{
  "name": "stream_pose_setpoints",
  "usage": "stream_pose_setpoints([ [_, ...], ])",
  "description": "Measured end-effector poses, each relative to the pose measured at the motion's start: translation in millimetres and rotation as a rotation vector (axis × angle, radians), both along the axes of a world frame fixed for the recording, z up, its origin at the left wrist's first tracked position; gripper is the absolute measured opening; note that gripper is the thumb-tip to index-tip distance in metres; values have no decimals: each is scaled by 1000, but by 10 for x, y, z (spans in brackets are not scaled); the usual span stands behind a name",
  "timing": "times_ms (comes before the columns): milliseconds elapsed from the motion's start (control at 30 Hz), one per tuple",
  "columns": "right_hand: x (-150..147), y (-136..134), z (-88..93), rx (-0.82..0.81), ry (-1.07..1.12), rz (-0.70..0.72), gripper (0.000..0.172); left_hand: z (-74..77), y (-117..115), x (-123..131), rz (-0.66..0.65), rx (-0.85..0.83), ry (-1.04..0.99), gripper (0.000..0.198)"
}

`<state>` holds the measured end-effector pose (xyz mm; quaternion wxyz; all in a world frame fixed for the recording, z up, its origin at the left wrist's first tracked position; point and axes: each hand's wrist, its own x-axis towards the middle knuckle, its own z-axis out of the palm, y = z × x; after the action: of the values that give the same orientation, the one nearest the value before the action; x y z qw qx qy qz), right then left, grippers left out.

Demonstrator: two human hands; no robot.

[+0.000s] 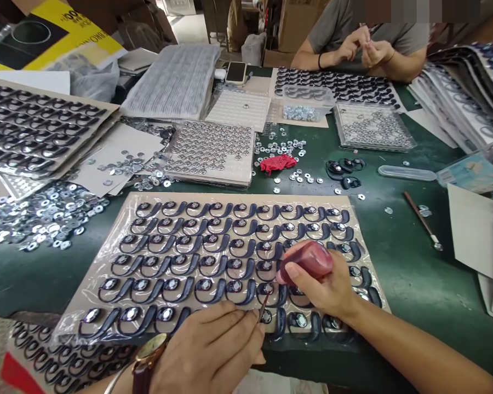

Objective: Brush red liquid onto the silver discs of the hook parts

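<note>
A cardboard sheet [119, 219] wrapped in clear film lies before me, carrying rows of dark hook-shaped parts [197, 262] with small metal discs on them. My right hand [324, 287] is closed around a small dark red bottle [308, 260] held over the sheet's right side. My left hand [213, 350], with a watch on its wrist, pinches a thin brush [265, 306] whose tip touches a part in the lower rows.
Loose metal washers [45, 213] lie heaped at left. Trays of discs [209, 150], a red cloth [277, 163], a spare brush [421, 219], a phone [235, 71] and more part sheets [28, 131] surround it. Across the table another person's hands [363, 49] work.
</note>
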<state>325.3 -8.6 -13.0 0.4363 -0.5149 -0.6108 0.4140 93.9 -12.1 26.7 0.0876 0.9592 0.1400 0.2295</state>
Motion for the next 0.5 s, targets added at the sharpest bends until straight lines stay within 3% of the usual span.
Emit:
stream_pose_setpoints([
  [500, -10, 32, 10, 61, -94, -23, 13, -89, -15, -50, -15, 29, -6, 22],
])
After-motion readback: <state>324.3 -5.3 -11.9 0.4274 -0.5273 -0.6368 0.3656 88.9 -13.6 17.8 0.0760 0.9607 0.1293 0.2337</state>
